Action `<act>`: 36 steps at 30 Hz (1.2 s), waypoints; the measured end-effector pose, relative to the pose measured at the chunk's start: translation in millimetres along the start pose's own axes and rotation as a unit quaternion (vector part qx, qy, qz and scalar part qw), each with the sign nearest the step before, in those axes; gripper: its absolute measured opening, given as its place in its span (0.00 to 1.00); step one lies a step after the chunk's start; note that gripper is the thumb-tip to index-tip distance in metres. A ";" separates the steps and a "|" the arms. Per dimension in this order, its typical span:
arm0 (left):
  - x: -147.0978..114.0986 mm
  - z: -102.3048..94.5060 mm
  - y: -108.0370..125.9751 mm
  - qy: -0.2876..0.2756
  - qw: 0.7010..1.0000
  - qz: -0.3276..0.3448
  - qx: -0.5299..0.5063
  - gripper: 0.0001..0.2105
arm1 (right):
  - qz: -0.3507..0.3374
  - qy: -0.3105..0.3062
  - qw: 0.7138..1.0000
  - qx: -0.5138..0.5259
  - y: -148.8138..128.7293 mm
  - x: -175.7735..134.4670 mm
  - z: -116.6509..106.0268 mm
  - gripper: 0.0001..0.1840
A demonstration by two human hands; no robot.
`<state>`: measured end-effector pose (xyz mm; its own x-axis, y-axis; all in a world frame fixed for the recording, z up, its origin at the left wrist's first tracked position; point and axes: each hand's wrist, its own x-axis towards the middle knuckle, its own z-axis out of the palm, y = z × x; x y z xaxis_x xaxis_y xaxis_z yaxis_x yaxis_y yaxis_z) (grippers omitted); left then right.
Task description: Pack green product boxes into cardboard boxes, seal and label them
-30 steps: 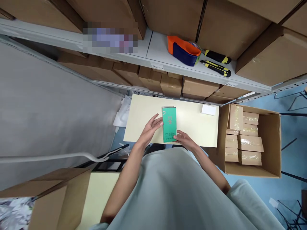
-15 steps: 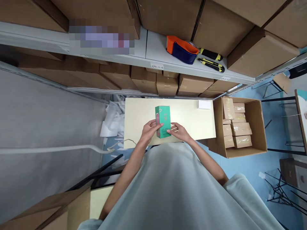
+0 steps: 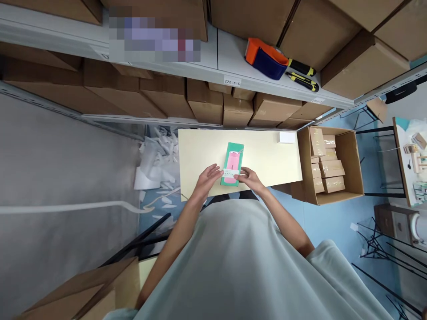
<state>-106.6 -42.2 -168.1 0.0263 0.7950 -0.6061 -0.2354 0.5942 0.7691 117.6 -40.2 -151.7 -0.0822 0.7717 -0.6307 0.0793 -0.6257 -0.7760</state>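
A green cardboard box (image 3: 235,156) printed with a pink bottle-like picture and a pale label band is over the cream tabletop (image 3: 200,146), its long side slightly tilted. My right hand (image 3: 251,179) grips its lower right edge, thumb on the printed face and fingers along the side. On the other side is my left hand (image 3: 207,181), fingers stretched out and apart, with the fingertips at or just beside the box's left edge. Whether the box's underside rests on the table I cannot tell.
A small white box (image 3: 287,137) lies at the table's back right corner. An open carton (image 3: 355,178) of taped brown packages stands to the right. Above the table, a shelf holds cartons, an orange-and-blue tape dispenser (image 3: 267,60) and utility knives (image 3: 303,82). Scrap paper (image 3: 156,155) is heaped on the left.
The green box has been turned, so the face with the pink picture now shows instead of the plain green one. My left hand's hold has loosened. The view has shifted slightly.
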 end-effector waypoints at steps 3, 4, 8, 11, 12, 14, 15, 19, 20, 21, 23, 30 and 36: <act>-7.9 -10.0 -4.6 -0.051 0.996 -0.072 -0.008 0.38 | -0.011 -0.007 1.000 0.027 7.0 -8.3 -1.6 0.45; -10.5 -11.4 -5.2 -0.072 0.993 -0.091 -0.005 0.39 | -0.015 -0.013 0.999 0.030 7.9 -11.2 -1.8 0.46; -19.9 -11.4 -2.7 -0.160 0.979 -0.123 -0.006 0.38 | -0.028 -0.046 0.998 0.025 6.9 -19.9 -2.9 0.45; -25.2 -7.8 0.3 -0.179 0.976 -0.127 -0.015 0.36 | -0.029 -0.075 0.997 0.019 3.6 -21.8 -7.1 0.45; -26.5 -5.8 0.7 -0.171 0.977 -0.125 -0.017 0.36 | -0.028 -0.084 0.996 0.017 2.1 -21.1 -9.5 0.45; -28.1 -0.1 0.6 -0.140 0.983 -0.114 -0.020 0.38 | -0.027 -0.092 0.995 0.007 -1.9 -17.5 -15.6 0.47; -28.3 3.4 0.1 -0.117 0.987 -0.108 -0.020 0.39 | -0.027 -0.087 0.996 -0.003 -4.5 -14.7 -19.1 0.48; -25.1 20.4 -2.6 -0.020 0.997 -0.081 0.003 0.40 | -0.056 -0.017 0.996 -0.063 -18.2 0.3 -32.0 0.52; -23.6 25.1 -3.3 -0.002 0.997 -0.073 0.012 0.39 | -0.067 0.000 0.994 -0.083 -21.8 4.1 -33.8 0.54; -22.0 29.8 -4.2 0.013 0.998 -0.066 0.021 0.39 | -0.078 0.015 0.991 -0.105 -25.2 7.7 -34.6 0.56; -18.7 39.8 -6.9 0.034 0.997 -0.049 0.043 0.38 | -0.091 0.030 0.984 -0.153 -30.7 13.8 -33.2 0.61; -10.4 71.5 -23.6 0.115 0.981 0.039 0.151 0.38 | -0.116 0.064 0.952 -0.276 -32.3 29.8 -23.7 0.59; -11.3 59.0 -25.2 0.033 0.999 -0.002 0.030 0.38 | -0.109 -0.024 0.990 -0.091 -17.8 46.1 -50.8 0.58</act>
<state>-43.6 -58.9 -168.7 -0.0375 0.7839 -0.6198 -0.1775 0.6052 0.7761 162.9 12.3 -166.4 -0.1630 0.8774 -0.4512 0.2320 -0.4104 -0.8819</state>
